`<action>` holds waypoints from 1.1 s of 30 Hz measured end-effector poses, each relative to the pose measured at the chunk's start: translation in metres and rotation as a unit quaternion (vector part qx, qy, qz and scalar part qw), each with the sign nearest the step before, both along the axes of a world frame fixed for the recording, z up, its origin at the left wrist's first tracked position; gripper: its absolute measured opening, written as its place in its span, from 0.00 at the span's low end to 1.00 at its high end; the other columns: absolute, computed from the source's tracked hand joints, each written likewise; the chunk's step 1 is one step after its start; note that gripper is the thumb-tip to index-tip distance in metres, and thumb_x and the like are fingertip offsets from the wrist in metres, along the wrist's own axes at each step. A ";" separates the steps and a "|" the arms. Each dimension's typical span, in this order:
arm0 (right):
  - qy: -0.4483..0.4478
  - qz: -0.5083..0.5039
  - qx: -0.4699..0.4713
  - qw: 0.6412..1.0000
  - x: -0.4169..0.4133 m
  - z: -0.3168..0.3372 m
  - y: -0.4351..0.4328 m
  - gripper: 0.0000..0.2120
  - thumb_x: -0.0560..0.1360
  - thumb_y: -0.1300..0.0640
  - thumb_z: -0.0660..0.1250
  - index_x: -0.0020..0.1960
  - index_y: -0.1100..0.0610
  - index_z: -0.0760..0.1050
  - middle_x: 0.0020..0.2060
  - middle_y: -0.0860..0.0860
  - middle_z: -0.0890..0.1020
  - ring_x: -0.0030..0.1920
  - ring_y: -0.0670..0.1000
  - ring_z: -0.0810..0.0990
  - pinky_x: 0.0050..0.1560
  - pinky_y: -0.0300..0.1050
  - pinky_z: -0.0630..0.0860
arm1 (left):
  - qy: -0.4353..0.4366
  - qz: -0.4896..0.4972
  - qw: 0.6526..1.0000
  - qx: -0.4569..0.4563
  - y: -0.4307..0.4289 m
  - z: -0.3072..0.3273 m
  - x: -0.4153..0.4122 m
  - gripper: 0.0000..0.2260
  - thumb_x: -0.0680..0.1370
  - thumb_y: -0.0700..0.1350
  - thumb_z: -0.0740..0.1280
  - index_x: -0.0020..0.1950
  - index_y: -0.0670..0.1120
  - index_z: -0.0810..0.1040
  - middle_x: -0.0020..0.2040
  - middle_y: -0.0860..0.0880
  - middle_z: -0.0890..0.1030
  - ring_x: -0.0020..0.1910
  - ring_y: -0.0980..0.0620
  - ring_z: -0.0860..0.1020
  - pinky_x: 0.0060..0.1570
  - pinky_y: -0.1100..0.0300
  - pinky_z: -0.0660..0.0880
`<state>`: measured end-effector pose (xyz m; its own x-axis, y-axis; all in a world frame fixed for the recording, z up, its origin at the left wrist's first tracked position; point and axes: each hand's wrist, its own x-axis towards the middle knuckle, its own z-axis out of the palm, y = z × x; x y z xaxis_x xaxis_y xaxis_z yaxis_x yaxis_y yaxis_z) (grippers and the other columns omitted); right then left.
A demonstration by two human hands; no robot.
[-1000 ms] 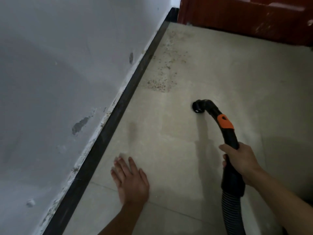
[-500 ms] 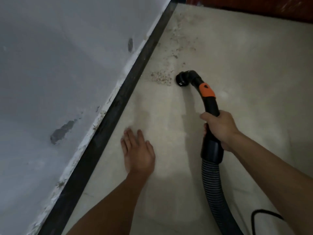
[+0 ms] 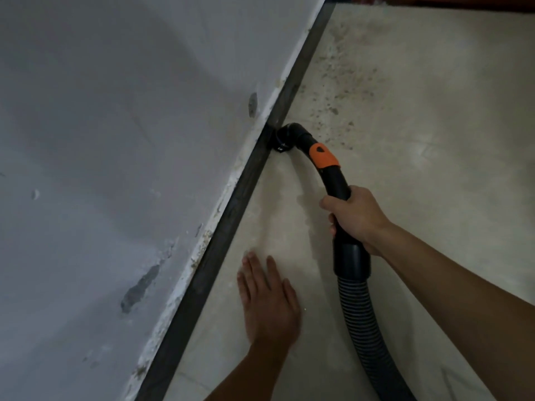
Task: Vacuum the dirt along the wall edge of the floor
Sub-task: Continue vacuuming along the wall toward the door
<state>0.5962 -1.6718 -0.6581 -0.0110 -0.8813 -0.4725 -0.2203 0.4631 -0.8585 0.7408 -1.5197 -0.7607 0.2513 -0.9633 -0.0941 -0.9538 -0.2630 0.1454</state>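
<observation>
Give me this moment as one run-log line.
right hand: grips vacuum handle | nozzle: against baseboard | left hand: flat on floor | dirt: lies ahead along baseboard

The wall [image 3: 115, 140] and its dark baseboard [image 3: 231, 215] close off my whole left side, and the vacuum nozzle [image 3: 285, 137] sits right against the baseboard. My left hand [image 3: 269, 302] lies flat on the floor [image 3: 448, 227] beside the baseboard, a narrow bare strip between it and the hose [image 3: 362, 314]. Right of the hose the floor is open; ahead only scattered dirt [image 3: 341, 91].
</observation>
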 end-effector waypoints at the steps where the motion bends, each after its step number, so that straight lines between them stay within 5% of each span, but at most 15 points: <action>1: -0.006 0.008 0.007 1.000 -0.004 0.004 0.003 0.06 0.75 0.60 0.70 0.47 0.60 0.73 0.26 0.53 0.77 0.21 0.50 0.75 0.23 0.41 0.73 | 0.000 -0.001 1.000 -0.001 0.000 0.000 0.000 0.27 0.80 0.52 0.51 0.74 0.40 0.66 0.76 0.34 0.58 0.76 0.37 0.56 0.73 0.44 0.51; 7: 0.065 0.067 0.012 0.996 -0.033 0.021 0.057 0.06 0.74 0.60 0.70 0.47 0.60 0.74 0.26 0.53 0.78 0.22 0.52 0.76 0.24 0.42 0.73 | 0.006 0.000 1.000 -0.015 -0.001 0.004 -0.001 0.27 0.78 0.51 0.51 0.71 0.38 0.70 0.74 0.32 0.62 0.74 0.35 0.61 0.71 0.42 0.54; 13: 0.144 -0.097 -0.019 0.985 -0.091 0.007 0.085 0.06 0.75 0.60 0.71 0.44 0.59 0.74 0.27 0.56 0.79 0.23 0.54 0.77 0.27 0.48 0.75 | 0.014 0.004 1.000 -0.016 -0.001 0.005 0.000 0.27 0.77 0.50 0.51 0.71 0.38 0.71 0.73 0.31 0.63 0.74 0.34 0.62 0.72 0.42 0.54; 17: 0.087 -0.153 -0.011 0.984 -0.105 0.003 0.056 0.06 0.75 0.61 0.71 0.43 0.60 0.74 0.24 0.53 0.78 0.22 0.53 0.76 0.25 0.46 0.75 | 0.011 0.000 1.000 -0.013 -0.001 0.004 0.000 0.27 0.78 0.50 0.51 0.72 0.38 0.69 0.74 0.31 0.62 0.74 0.34 0.61 0.72 0.42 0.54; 22: 0.006 -0.122 0.004 0.993 -0.073 0.002 0.010 0.06 0.74 0.61 0.70 0.46 0.60 0.74 0.23 0.52 0.76 0.21 0.52 0.74 0.24 0.43 0.74 | 0.009 0.000 1.000 -0.019 0.000 0.003 0.000 0.27 0.78 0.51 0.51 0.72 0.38 0.69 0.74 0.32 0.61 0.75 0.36 0.60 0.73 0.43 0.53; 33: 0.041 0.001 -0.012 0.999 -0.002 0.004 -0.021 0.07 0.74 0.58 0.70 0.47 0.58 0.73 0.29 0.55 0.77 0.22 0.52 0.75 0.28 0.44 0.74 | 0.009 -0.003 1.000 -0.018 -0.001 0.003 0.000 0.27 0.78 0.51 0.52 0.72 0.39 0.69 0.74 0.33 0.62 0.75 0.37 0.60 0.72 0.43 0.53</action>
<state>0.5944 -1.6930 -0.6540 -0.0477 -0.8919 -0.4496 -0.2913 0.4430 -0.8479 0.7409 -1.5208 -0.7577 0.2444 -0.9675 -0.0640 -0.9523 -0.2520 0.1723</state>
